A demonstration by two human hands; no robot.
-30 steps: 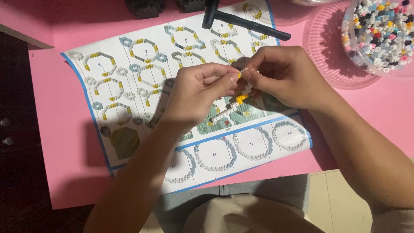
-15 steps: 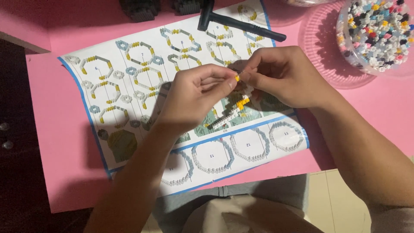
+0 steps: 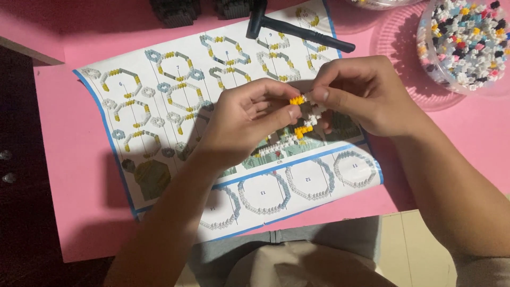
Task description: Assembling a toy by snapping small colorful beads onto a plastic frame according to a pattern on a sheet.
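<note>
— Pink tabletop (image 3: 79, 159), item one: what lay on it?

— Instruction sheet (image 3: 159, 106), printed with ring diagrams; a black tool (image 3: 297, 29) at its top edge; a clear tub of mixed small bricks (image 3: 467, 37) to my right.

— Hands?

— My left hand (image 3: 244, 122) and right hand (image 3: 366, 95) were both pinched shut on a small yellow-and-white brick assembly (image 3: 305, 114), held above the sheet.

— Change since a second before?

— The sheet sat slightly further left in view; my fingertips had closed nearer together on the yellow end, suggesting a piece being pressed home.
</note>
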